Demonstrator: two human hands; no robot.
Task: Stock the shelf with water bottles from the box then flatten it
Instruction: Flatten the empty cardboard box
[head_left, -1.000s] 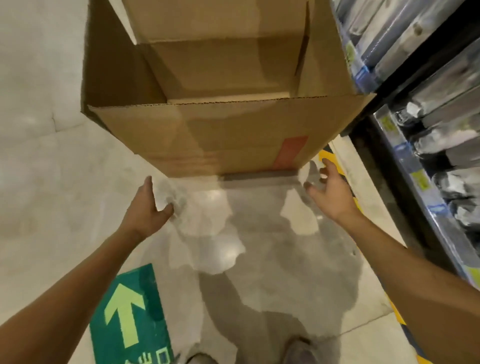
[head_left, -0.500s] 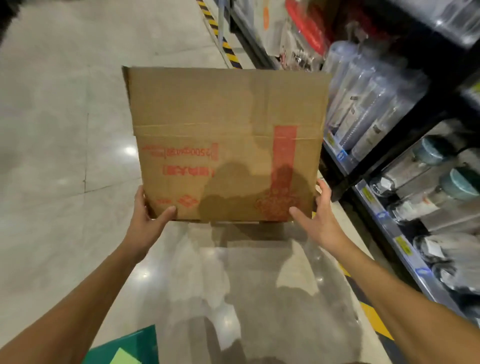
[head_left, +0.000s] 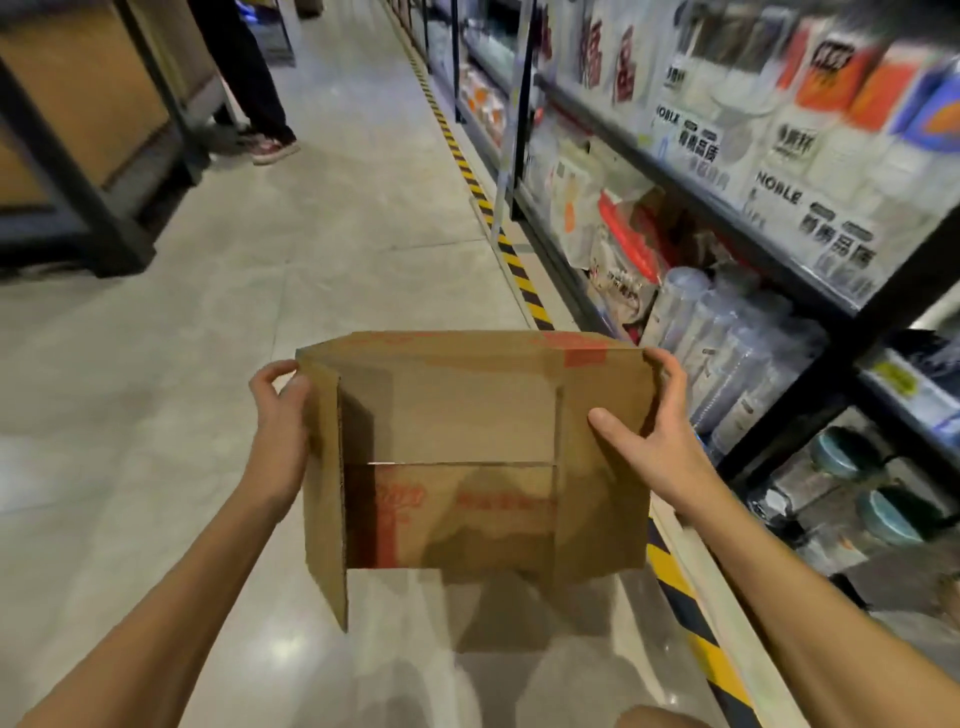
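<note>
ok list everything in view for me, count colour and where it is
cardboard box: one, brown with red print, open, held up at centre
shelf: one rack, black, along the right
clear bottles: several, see-through, on the shelf just right of the box
jars: at least two, teal lids, low on the shelf at the right
boxed goods: many, mostly white, upper shelf
hazard tape: one strip, yellow and black, on the floor along the shelf foot
floor: pale grey tiles
display unit: one, brown with black frame, upper left
other person: one, dark trousers, far left of the aisle
left hand: grips the box's left edge
right hand: grips its right side
</note>
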